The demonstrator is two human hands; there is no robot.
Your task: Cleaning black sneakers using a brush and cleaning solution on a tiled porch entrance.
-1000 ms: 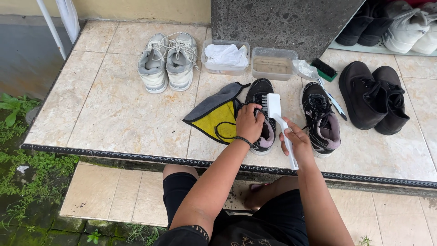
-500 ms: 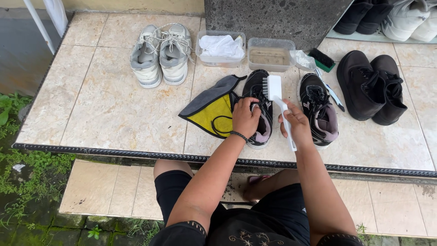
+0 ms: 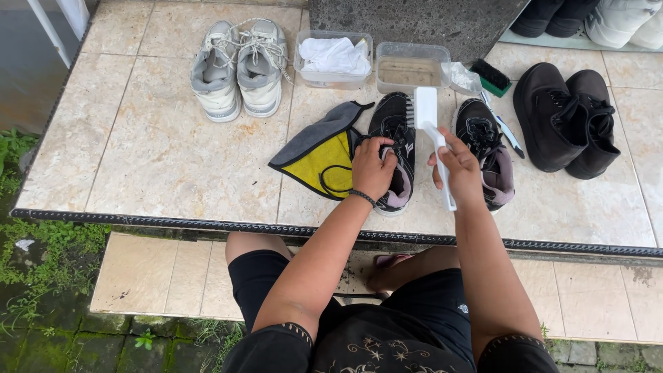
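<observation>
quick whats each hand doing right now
Left hand: closed over the black sneaker, gripping it on the tiled ledge.
Right hand: closed around the handle of the white brush, bristles facing that sneaker.

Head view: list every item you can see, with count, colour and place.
Black sneakers: two, black, centre of the tiled ledge; the left hand grips one.
Brush: one, white, in the right hand.
Cloth: one, grey and yellow, beside the gripped sneaker.
Pale sneakers: two, white-grey, far left.
Tubs: two, clear, far centre.
Green brush: one, right of the tubs.
Dark shoes: two, right.
Left hand: on the sneaker.
Right hand: holding the brush.
</observation>
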